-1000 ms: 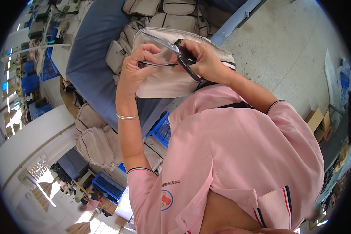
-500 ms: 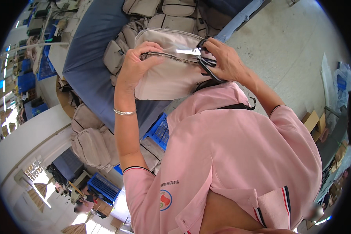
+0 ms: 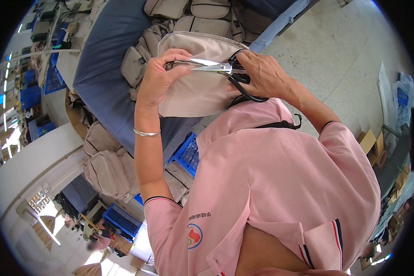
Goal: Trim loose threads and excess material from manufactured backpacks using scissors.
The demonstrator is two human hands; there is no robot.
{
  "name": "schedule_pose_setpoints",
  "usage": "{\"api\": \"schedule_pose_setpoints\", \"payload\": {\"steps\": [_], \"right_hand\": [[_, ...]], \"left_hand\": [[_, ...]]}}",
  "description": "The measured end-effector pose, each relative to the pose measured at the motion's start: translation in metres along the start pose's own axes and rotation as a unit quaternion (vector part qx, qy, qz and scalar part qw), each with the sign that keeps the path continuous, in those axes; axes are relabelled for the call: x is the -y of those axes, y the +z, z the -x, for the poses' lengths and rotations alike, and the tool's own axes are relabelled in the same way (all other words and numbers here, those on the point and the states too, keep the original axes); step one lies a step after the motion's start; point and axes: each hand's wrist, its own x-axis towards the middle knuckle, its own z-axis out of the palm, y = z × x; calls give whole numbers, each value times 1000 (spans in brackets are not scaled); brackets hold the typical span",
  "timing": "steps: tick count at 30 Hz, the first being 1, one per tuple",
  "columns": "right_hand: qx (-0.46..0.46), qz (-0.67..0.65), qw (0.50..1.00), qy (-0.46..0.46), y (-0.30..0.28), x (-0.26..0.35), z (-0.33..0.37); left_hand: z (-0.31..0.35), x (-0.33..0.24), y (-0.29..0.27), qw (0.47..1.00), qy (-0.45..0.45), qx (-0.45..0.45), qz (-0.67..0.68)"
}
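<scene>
A beige fabric bag [image 3: 188, 99] lies across in front of me, its upper part folded back along a dark-edged seam. My left hand [image 3: 160, 76] is closed in a pinch on that seam, thumb below and fingers above. In my right hand [image 3: 267, 76] are scissors [image 3: 221, 67] with silver blades and black handles, the fingers in the loops. Their blades point left along the seam, slightly parted, with the tips at my left fingertips. The exact spot between the tips is too small to make out.
Several more beige bags [image 3: 202, 26] are heaped beyond on a blue-covered surface [image 3: 106, 64]. Beige backpacks [image 3: 108, 172] lie at lower left, near a blue plastic crate [image 3: 186, 154]. Cardboard boxes [image 3: 370, 142] stand on the right. Other people are small at lower left.
The scissors have turned from lying tucked in my right palm to pointing left, and their blades have moved up to my left fingertips. My left hand keeps its pinch in the same place.
</scene>
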Motion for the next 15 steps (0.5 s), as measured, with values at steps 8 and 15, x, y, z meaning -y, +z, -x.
{"api": "schedule_pose_setpoints", "payload": {"steps": [8,15], "right_hand": [[19,22,1000,11,1,4,-2],[9,15,1000,16,11,-3,0]], "left_hand": [[0,5,-5,1000,-5,1,5],[0,5,-7,1000,-12,2,24]]}}
